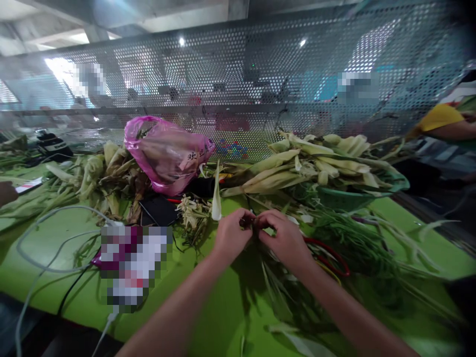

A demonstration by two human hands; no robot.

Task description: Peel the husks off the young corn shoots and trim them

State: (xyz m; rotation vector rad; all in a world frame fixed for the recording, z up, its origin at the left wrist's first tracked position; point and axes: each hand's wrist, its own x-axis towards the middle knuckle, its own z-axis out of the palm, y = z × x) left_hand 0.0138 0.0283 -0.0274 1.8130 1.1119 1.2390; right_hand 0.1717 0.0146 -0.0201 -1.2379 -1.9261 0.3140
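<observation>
My left hand and my right hand meet above the green table, fingertips pinched close together. Both are closed on something small and dark between the fingertips, too blurred to name. A pale corn husk strip stands upright just behind my left hand; whether it is attached to what I hold, I cannot tell. Left of that hand lies a bunch of short, cut, pale stalks. Near my right wrist are red-handled scissors, partly hidden, and a heap of green strands. Long thin leaves lie under my right forearm.
Corn husks fill a green basket at the back right. A pink plastic bag stands at the back, beside more husks. Cables cross the left side. A perforated metal screen rises behind. Another person's arm shows at right.
</observation>
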